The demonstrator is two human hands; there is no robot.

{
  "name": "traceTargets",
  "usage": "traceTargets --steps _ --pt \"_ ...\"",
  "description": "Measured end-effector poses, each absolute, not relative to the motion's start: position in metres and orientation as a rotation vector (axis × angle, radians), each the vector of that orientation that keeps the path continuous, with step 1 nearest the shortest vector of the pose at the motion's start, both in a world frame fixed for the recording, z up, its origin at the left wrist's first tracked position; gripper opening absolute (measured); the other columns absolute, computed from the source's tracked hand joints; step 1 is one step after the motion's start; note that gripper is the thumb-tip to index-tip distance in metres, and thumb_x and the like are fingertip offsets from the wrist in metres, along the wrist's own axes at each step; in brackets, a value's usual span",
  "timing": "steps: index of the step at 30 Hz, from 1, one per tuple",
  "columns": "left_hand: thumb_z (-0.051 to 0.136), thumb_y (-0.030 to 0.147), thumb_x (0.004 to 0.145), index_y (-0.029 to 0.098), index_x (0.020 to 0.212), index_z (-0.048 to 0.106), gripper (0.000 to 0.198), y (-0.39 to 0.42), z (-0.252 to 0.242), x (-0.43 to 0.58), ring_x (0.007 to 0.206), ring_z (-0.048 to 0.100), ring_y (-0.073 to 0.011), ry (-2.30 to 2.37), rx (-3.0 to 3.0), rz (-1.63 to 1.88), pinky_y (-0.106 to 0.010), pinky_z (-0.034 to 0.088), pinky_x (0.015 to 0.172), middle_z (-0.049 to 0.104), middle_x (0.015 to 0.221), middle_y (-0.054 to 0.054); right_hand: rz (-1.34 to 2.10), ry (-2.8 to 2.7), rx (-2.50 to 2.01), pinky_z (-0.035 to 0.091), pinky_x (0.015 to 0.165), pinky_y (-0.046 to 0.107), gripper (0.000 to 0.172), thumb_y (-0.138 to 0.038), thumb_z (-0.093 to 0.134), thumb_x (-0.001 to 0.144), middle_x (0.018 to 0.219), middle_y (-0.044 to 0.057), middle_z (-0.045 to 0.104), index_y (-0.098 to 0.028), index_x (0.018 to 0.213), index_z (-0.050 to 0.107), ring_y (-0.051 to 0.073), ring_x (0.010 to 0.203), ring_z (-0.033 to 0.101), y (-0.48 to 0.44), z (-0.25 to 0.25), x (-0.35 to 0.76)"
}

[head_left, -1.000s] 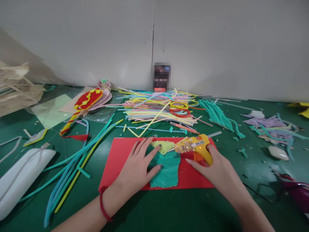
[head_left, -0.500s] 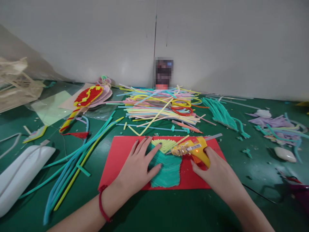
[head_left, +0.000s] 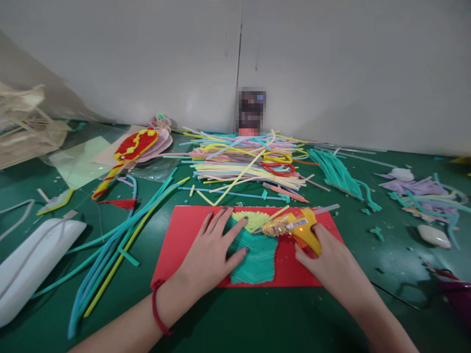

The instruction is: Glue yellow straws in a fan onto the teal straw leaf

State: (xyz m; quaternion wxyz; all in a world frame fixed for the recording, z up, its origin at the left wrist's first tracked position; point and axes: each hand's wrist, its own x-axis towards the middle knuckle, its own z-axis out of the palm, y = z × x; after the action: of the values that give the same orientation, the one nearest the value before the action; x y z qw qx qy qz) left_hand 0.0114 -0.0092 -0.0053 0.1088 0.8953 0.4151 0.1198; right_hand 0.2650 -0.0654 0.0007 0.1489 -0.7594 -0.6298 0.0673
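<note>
Over the feed I record the right hand [head_left: 333, 257] closed round the yellow hot-glue gun [head_left: 302, 226] above the red card [head_left: 180, 240], the gun's long axis nearly crosswise, nozzle [head_left: 258, 231] pointing left and slightly down toward the teal pipe-cleaner panel [head_left: 259, 260], the left hand [head_left: 206, 255] spread wide.

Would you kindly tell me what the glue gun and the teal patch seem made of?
Glue gun: probably hard plastic, smooth, judging by its even yellow molded body. Teal patch: likely textile fiber, velvety, given its soft, fuzzy-looking ridges.
</note>
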Motion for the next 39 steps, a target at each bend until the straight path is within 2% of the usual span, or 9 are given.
traceTargets --steps 11,21,24,31,39 --pt "0.048 0.044 0.09 0.029 0.14 0.038 0.054 -0.008 -0.009 0.011 0.135 0.033 -0.0318 1.226 2.658 0.356 -0.055 0.032 0.106 0.035 0.147 -0.012 0.205 -1.734 -2.241 0.046 0.057 0.031 0.019 -0.038 0.046 0.075 0.081 0.008 0.061 -0.022 0.085 0.048 0.023 0.066 0.061 -0.067 0.007 0.265" --pt "0.047 0.043 0.091 0.029 0.141 0.037 0.053 -0.008 -0.009 0.01 0.135 0.033 -0.032 1.23 2.67 0.33 -0.055 0.032 0.107 0.034 0.147 -0.013 0.185 -1.798 -2.184 0.044 0.055 0.03 0.02 -0.036 0.046 0.075 0.082 0.008 0.061 -0.022 0.088 0.046 0.022 0.066 0.061 -0.068 0.001 0.267" --pt "0.047 0.044 0.091 0.028 0.141 0.038 0.053 -0.008 -0.009 0.011 0.134 0.034 -0.0319 1.238 2.674 0.324 -0.055 0.033 0.106 0.035 0.147 -0.013 0.193 -1.811 -2.177 0.043 0.055 0.03 0.015 -0.035 0.043 0.078 0.083 0.008 0.06 -0.022 0.086 0.043 0.022 0.068 0.061 -0.069 0.001 0.264" --pt "0.047 0.045 0.091 0.029 0.14 0.039 0.053 -0.008 -0.01 0.01 0.134 0.035 -0.0317 1.232 2.68 0.342 -0.055 0.033 0.106 0.035 0.147 -0.013 0.315 -1.8 -2.23 0.04 0.054 0.03 0.011 -0.035 0.04 0.079 0.077 0.005 0.057 -0.024 0.083 0.039 0.022 0.067 0.059 -0.07 0.008 0.262" --pt "0.044 0.046 0.092 0.028 0.141 0.037 0.053 -0.008 -0.01 0.01 0.135 0.033 -0.0321 1.23 2.689 0.313 -0.056 0.032 0.106 0.035 0.147 -0.014 0.366 -1.753 -2.293 0.041 0.057 0.03 0.014 -0.036 0.039 0.079 0.083 0.007 0.058 -0.023 0.085 0.041 0.022 0.071 0.059 -0.071 0.012 0.262"
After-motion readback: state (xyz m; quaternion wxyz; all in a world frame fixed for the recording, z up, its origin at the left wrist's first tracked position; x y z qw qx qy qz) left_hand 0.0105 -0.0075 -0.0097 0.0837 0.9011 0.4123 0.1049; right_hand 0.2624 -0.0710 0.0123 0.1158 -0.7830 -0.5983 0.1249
